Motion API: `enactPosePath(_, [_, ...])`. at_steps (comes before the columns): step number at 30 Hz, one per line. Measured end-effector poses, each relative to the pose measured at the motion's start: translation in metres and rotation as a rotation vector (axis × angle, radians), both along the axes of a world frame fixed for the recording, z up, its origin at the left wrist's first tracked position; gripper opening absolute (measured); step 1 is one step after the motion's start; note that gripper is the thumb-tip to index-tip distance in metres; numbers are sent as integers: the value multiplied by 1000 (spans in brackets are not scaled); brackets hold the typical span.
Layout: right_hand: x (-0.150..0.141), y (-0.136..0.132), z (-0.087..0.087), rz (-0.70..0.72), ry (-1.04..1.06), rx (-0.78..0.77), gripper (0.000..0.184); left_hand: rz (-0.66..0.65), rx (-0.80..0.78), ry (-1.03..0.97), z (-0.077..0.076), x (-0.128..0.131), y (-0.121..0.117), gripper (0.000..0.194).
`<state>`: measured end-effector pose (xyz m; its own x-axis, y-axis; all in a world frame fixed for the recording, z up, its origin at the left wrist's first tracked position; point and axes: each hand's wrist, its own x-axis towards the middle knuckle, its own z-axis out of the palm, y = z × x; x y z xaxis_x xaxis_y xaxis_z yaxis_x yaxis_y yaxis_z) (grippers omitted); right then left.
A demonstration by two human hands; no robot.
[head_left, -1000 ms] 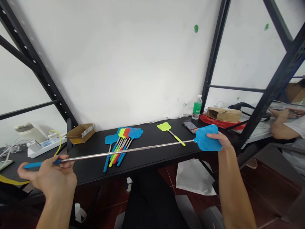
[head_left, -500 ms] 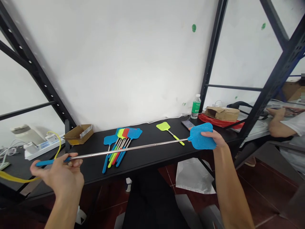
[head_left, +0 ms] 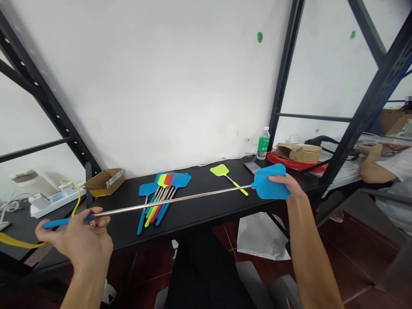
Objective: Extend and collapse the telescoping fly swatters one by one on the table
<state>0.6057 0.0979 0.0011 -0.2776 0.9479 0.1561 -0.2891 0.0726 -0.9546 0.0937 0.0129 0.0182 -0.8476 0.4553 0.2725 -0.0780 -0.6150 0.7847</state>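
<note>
A blue fly swatter (head_left: 271, 182) with a long, drawn-out metal rod stretches across the view above the black table. My left hand (head_left: 79, 234) grips its blue handle, with the thumb at the handle's end. At the other end my right hand (head_left: 291, 183) pinches the blue mesh head, the thumb lying on top and the other fingers largely hidden behind it. Beyond the rod, a pile of blue, yellow-green, green and red fly swatters (head_left: 167, 195) lies on the table, their rods short. A single yellow-green fly swatter (head_left: 220, 170) lies apart to the right.
An open cardboard box (head_left: 104, 182) stands at the table's left, beside a white power strip (head_left: 58, 204). At the back right are a phone (head_left: 252, 166), a water bottle (head_left: 263, 143) and a flattened carton (head_left: 299, 152) on red plastic. A person's arm (head_left: 371, 163) shows far right.
Both hands hold the same fly swatter as before, its rod just as long. The left hand has shifted slightly left; the whole view has moved a little.
</note>
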Motion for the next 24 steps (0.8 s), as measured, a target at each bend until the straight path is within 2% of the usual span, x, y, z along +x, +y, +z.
enactPosePath(8, [0,-3,4,-12,-23,10,55,-13,13,23,-1,2,-1,70])
enactPosePath(14, [5,2,-3,-6,6,5,51,-23,-18,1,-2,5,2,73])
enactPosePath(18, [7,9,-9,3,-9,-18,51,-38,-37,9,1,-7,2,70])
enactPosePath(21, [12,15,-16,-35,-25,-19,51,-38,-116,55,4,-23,0,50])
enactPosePath(24, [26,16,-20,-147,-39,10,46,-83,-197,169,3,-40,-5,28])
